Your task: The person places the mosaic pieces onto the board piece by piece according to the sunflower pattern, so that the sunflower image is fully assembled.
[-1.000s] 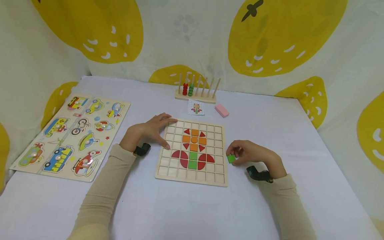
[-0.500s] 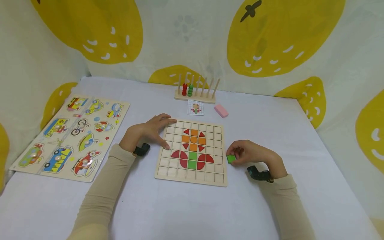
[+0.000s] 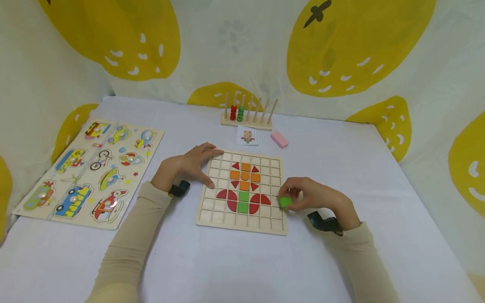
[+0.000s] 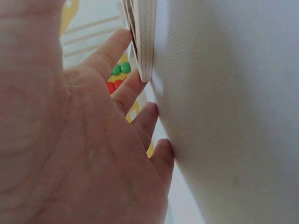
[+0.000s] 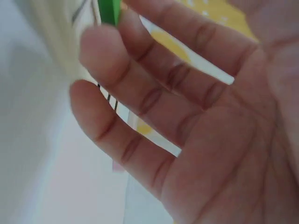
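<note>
A wooden grid board (image 3: 216, 216) lies in the middle of the table, bearing orange squares, an orange circle, red triangles, red curved pieces and two green squares set in a flower shape. My left hand (image 3: 189, 163) rests at the board's upper left, thumb on its left side and fingers spread at the top corner; the left wrist view shows fingertips against the board's edge. My right hand (image 3: 312, 194) pinches a green square tile (image 3: 285, 202) over the board's right edge. In the right wrist view the green tile (image 5: 109, 11) shows only partly behind the fingers.
A picture card (image 3: 247, 136) lies behind the board, with a pink block (image 3: 279, 139) to its right. Farther back stands a peg rack (image 3: 246, 123) holding red and green beads. A vehicle puzzle board (image 3: 91, 172) occupies the table's left side.
My right hand has moved left with the green tile, from the tabletop beside the board to over its right edge. The left hand stays where it was.
</note>
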Demonstrator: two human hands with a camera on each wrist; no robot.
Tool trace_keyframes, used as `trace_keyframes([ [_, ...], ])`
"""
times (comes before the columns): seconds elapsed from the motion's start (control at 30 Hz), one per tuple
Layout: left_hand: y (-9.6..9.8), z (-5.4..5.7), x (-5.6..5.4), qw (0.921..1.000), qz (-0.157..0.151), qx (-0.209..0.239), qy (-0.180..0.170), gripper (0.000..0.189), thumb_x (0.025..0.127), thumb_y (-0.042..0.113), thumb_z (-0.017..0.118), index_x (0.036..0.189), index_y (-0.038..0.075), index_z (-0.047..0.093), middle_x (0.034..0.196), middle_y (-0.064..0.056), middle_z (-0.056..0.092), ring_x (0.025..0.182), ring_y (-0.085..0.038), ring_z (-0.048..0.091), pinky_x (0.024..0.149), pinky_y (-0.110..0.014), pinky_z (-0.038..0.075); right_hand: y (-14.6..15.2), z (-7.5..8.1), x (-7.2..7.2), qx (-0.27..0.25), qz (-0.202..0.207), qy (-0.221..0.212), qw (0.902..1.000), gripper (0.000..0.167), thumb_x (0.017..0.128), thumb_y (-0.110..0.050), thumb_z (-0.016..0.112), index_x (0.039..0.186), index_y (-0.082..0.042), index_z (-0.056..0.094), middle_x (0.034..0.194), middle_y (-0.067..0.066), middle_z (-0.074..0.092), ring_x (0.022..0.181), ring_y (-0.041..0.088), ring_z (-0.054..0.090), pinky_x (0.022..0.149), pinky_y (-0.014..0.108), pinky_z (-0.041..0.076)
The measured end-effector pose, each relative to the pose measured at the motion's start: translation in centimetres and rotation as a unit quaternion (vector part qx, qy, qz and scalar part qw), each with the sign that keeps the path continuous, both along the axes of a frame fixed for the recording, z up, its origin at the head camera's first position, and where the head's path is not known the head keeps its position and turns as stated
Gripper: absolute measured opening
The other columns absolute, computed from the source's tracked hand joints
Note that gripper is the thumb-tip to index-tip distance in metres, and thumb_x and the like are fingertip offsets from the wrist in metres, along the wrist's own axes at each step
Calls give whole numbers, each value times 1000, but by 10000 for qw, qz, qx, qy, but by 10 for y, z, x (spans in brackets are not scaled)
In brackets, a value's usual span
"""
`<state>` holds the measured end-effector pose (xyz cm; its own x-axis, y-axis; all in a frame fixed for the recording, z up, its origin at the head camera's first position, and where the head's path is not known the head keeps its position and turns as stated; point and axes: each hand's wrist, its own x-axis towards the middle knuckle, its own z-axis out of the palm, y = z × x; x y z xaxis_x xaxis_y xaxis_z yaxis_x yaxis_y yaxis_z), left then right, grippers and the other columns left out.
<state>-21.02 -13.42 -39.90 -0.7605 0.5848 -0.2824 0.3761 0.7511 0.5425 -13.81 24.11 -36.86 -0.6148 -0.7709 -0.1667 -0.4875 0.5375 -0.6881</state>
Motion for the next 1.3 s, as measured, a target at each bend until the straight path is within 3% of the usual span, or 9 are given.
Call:
trace_keyframes([
  [0.3, 0, -3, -3, 10000, 23, -25, -42, 110, 66, 50, 87, 154, 23, 28, 159, -12, 15, 144, -37, 16, 113, -60, 22, -42, 3, 2, 109, 364, -94, 9992, 29, 83, -13, 78, 108, -6, 66, 98, -1, 62, 80, 19, 56, 70, 27, 51],
  [0.5, -2, -1, -2, 10000, 6, 13, -28, 109, 67, 49, 87, 154, 21, 29, 158, -13, 15, 144, -38, 16, 113, -61, 21, -67, 2, 2, 217, 747, -229, 9967, 25, 84, -14, 77, 107, -10, 68, 92, -1, 60, 80, 15, 53, 70, 24, 48],
  [0.8, 0, 2, 0, 9999, 14, 24, -110, 108, 66, 46, 88, 154, 21, 29, 159, -12, 14, 145, -38, 14, 113, -60, 21, -89, -4, 18, 297, 964, -343, 9943, 22, 85, -12, 76, 106, -12, 67, 88, -3, 56, 81, 12, 52, 71, 21, 47],
  [1.07, 0, 1, 0, 10000, 26, -29, -86, 109, 67, 47, 87, 154, 22, 28, 159, -12, 14, 145, -39, 14, 113, -61, 20, -99, -9, 27, 398, 1259, 287, 9908, 14, 87, -17, 75, 97, -13, 67, 88, -5, 56, 76, 6, 48, 67, 17, 43],
  [1.3, 0, 1, 1, 9999, 56, -12, -82, 108, 68, 48, 87, 154, 22, 28, 160, -12, 14, 145, -39, 13, 113, -61, 20, -98, -9, 27, 388, 1204, 323, 9914, 14, 87, -13, 73, 100, -13, 68, 89, -4, 56, 75, 9, 49, 65, 17, 42],
])
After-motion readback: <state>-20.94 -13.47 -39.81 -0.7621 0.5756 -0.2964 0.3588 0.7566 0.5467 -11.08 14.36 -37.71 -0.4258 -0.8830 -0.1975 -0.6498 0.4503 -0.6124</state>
